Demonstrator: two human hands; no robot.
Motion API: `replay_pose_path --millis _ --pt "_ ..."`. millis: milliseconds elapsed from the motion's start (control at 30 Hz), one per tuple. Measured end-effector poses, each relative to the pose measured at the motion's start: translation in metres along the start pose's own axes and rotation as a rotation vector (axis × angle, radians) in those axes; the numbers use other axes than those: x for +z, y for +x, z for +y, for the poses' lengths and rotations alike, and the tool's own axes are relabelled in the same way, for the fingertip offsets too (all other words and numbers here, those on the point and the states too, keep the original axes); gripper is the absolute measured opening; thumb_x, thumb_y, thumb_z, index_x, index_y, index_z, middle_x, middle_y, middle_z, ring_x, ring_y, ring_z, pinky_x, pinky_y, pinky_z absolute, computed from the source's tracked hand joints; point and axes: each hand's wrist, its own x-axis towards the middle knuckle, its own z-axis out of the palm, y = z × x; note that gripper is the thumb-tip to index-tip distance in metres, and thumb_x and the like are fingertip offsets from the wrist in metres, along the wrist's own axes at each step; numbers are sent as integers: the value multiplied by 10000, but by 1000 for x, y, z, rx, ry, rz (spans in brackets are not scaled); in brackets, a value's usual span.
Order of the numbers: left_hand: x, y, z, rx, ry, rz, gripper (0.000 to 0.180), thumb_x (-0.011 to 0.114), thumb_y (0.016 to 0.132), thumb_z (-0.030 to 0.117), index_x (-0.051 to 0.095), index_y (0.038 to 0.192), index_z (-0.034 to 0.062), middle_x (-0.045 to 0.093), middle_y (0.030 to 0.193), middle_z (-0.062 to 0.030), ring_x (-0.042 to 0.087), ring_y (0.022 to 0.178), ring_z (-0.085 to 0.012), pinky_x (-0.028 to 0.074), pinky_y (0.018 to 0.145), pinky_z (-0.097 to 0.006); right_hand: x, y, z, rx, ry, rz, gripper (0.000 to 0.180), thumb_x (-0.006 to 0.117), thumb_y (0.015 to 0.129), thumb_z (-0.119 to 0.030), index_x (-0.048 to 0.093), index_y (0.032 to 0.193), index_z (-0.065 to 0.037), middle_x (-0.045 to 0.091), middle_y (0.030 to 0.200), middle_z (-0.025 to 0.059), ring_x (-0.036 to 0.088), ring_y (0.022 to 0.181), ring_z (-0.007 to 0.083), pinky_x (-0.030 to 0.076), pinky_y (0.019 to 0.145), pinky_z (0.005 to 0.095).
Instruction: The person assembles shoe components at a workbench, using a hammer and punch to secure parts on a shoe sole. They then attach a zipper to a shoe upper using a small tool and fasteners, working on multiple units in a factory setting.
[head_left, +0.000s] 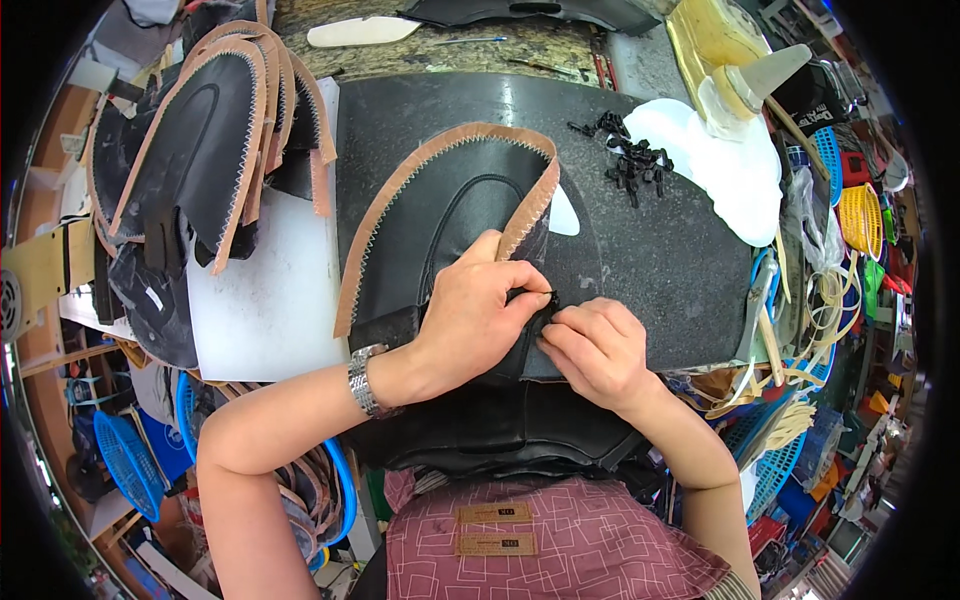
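A black leather shoe upper (pixel 400 230) lies on the dark work board, its curved edge bound with a brown strip (pixel 440 140) sewn down in white zigzag stitches. My left hand (pixel 480 300), with a metal watch on its wrist, is closed on the right side of this upper, thumb and forefinger pinched together. A small black piece (pixel 555 299) shows at those fingertips. Close beside it my right hand (pixel 600 350) has its fingers curled and pressed together at the leather's edge; what they hold is hidden. Several small black fittings (pixel 635 165) lie in a pile farther right.
Stacked brown-edged uppers (pixel 200 150) lie at the left over a white board (pixel 262 300). A glue bottle with a pale nozzle (pixel 750 85) stands at the back right beside a white sheet (pixel 735 180). Black leather (pixel 490 425) hangs over the board's front edge.
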Motion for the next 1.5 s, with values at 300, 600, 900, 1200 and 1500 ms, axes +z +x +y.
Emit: replay_pose_path --millis 300,600,900,1200,1500 --pt "1 20 -7 973 814 -81 117 546 670 118 572 736 25 609 778 -103 573 919 -230 371 1009 -389 -13 2 -10 163 -60 8 199 631 675 28 579 854 -42 591 816 110 578 705 270 472 601 364" --pt "4 25 -18 629 365 -76 70 682 719 117 651 723 55 585 795 -38 507 948 -220 353 893 -390 42 20 -73 216 287 -1066 546 620 818 -363 500 1132 67 567 1015 250 591 930 357 484 795 402" --pt "6 17 -19 538 245 -6 76 679 736 174 677 758 101 571 904 -63 499 990 -239 330 933 -406 39 14 -82 104 186 -1118 778 702 689 -496 476 1194 50 532 1044 190 476 1010 334 403 874 396" --pt "-33 20 -15 262 34 -291 92 696 745 147 675 788 69 575 1146 -122 462 1128 -296 368 946 -402 -94 -15 -33 854 380 -125 346 792 653 -149 544 869 -40 603 791 49 572 717 131 466 672 278" --pt "-30 36 -9 247 -209 -457 88 679 787 193 690 792 107 478 713 13 484 815 -146 286 951 -349 -73 5 2 603 22 -40 531 807 630 -181 538 1058 -20 579 985 128 566 883 260 466 775 332"
